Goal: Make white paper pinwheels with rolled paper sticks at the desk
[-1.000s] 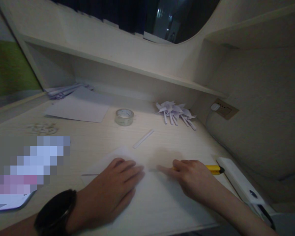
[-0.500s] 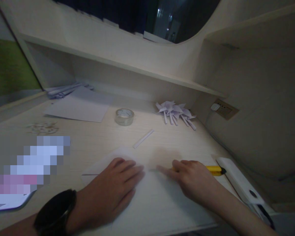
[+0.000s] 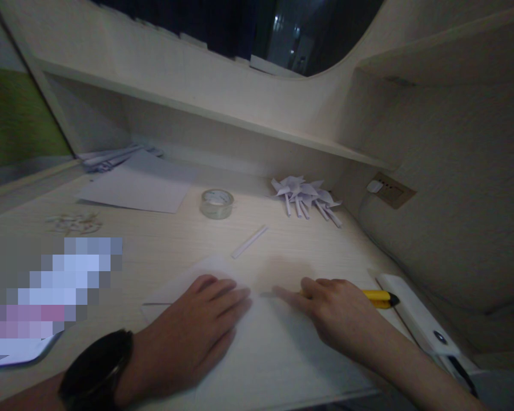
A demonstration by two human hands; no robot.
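Observation:
My left hand [image 3: 209,319], with a black watch [image 3: 96,371] on the wrist, lies flat over a white paper sheet [image 3: 197,279], its fingers stretched toward the right. Part of the sheet is hidden under it. To its right, my right hand [image 3: 332,305] grips a yellow utility knife [image 3: 376,298], index finger stretched along it. The knife's thin blade end points left, close to my left fingertips, and its black-tipped rear end sticks out behind the hand. Just beyond both hands lies a narrow folded paper strip [image 3: 250,241].
A clear tape roll [image 3: 217,204] sits mid-desk. Several paper pinwheels [image 3: 302,191] lie at the back right, and paper sheets [image 3: 141,182] at the back left. A small pile of bits [image 3: 75,222] is near the blurred-out device [image 3: 68,285]. A white device [image 3: 420,314] stands at the right edge.

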